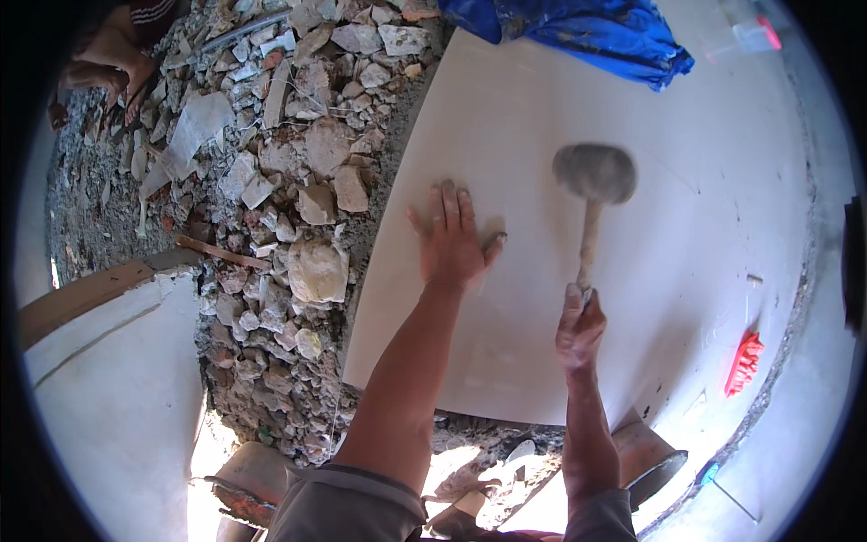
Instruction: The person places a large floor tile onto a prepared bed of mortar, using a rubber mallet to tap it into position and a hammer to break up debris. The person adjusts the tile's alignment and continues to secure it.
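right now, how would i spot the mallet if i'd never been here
Find the large pale slab right of the rubble. Over it, the right hand holds the mallet; unlike the blue sheet beyond, it has a light handle and a fat dark head.

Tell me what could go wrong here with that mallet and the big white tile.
Struck fingers: the left hand lies spread on the tile, with the mallet over the same surface, its head blurred as if swinging; a stray blow might catch it.
Cracked tile: too hard a hit from the right hand might chip or crack this broad slab.
Scratches: broken stones lie along the tile's left edge, so a loose bit could mark it.
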Available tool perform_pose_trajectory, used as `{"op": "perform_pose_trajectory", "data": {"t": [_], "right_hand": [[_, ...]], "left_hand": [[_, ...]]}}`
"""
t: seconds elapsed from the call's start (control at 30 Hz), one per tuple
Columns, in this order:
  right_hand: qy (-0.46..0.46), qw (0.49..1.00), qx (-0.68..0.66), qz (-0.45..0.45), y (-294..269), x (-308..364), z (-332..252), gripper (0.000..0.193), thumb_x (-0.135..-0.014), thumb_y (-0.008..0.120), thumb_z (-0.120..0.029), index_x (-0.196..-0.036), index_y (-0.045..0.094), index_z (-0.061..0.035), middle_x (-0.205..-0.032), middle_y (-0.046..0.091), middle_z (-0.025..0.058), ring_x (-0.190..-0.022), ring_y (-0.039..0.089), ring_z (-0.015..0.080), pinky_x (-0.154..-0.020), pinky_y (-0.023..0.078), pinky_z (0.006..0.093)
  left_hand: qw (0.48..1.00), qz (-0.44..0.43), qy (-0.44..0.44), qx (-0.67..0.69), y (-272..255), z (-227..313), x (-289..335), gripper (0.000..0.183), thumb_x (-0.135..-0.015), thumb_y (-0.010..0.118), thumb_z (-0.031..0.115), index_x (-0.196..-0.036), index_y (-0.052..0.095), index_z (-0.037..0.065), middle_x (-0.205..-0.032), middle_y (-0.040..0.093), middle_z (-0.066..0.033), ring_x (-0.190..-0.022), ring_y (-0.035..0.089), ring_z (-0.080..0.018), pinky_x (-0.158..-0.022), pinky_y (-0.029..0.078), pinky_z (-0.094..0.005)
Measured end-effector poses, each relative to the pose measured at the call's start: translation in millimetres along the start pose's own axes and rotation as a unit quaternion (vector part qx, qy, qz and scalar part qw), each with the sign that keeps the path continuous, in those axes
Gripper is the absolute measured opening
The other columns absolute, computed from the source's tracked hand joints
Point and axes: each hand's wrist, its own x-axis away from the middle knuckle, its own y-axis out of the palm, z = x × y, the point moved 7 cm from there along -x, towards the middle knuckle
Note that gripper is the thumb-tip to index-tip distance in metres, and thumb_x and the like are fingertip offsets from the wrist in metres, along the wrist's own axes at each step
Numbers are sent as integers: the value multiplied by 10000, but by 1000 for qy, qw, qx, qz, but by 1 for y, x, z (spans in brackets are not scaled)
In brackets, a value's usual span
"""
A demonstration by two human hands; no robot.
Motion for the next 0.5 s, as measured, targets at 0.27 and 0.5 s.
{"op": "perform_pose_trajectory", "data": {"t": [0.27, 0.5], "right_hand": [[28, 998, 50, -16, 25, -34, -11, 442, -964, 515, -425, -858, 537, 3, -606, 576, 133, -562, 587, 280, -553, 467, 374], [118, 990, 71, 36, -17, 25, 67, 372, -949, 565, -332, -836, 541, 21, -591, 542, 158, -525, 523, 264, -527, 442, 383]], "left_hand": [[999, -42, -20, 7, 4, 2, -2, 946, -857, 454, 625, -1496, 139, 3, -1575, 63, -188, -1461, 1, -352, -1102, -5, -660], [994, -61, -34, -84, 8, 4, -1, 939, -860, 423, 641, -1504, 133, 21, -1570, 107, -188, -1462, 16, -351, -1107, 5, -654]]}}
